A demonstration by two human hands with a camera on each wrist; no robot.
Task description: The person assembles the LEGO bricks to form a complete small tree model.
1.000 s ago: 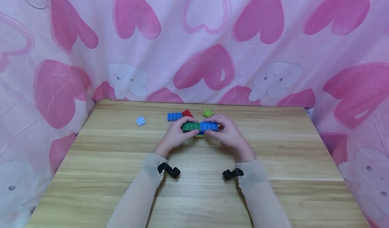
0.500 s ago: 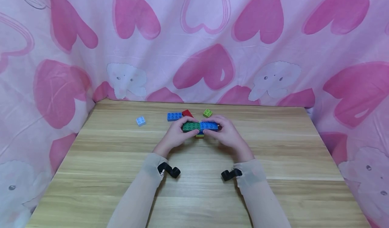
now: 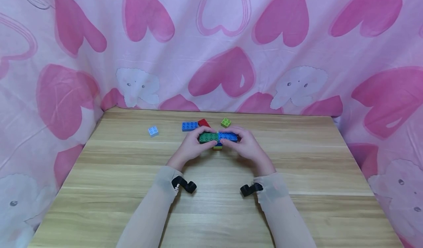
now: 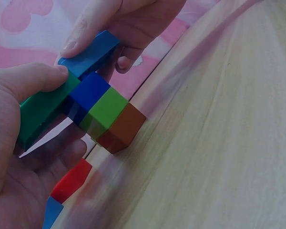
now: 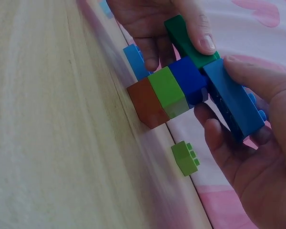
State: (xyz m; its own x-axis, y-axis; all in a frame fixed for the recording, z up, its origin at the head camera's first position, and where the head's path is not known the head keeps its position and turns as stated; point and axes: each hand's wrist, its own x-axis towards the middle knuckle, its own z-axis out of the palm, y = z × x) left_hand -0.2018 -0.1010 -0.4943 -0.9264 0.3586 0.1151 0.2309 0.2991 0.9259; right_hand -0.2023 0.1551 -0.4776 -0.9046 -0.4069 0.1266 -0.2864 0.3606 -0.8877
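A small tower of toy building bricks stands on the wooden table: an orange-brown brick [image 4: 122, 129] at the bottom, a lime green brick [image 4: 107, 110] over it, then a dark blue brick [image 4: 90, 94]. Across its top lie a long green brick [image 3: 208, 137] and a long blue brick [image 3: 228, 137], end to end, each jutting out sideways. My left hand [image 3: 191, 146] pinches the green brick between thumb and fingers. The blue one is pinched the same way by my right hand [image 3: 246, 145]. Both thumbs press near the seam where the two bricks meet.
Behind the hands lie another blue brick [image 3: 190, 126], a red brick [image 3: 203, 123] and a small lime brick [image 3: 226, 122]. A pale blue brick [image 3: 153, 131] sits further left. A pink heart-patterned curtain [image 3: 221, 75] hangs along the table's back edge.
The right hand and wrist have shifted very slightly left, its thumb closer to the seam. Both hands keep their hold, and the loose bricks stay put.
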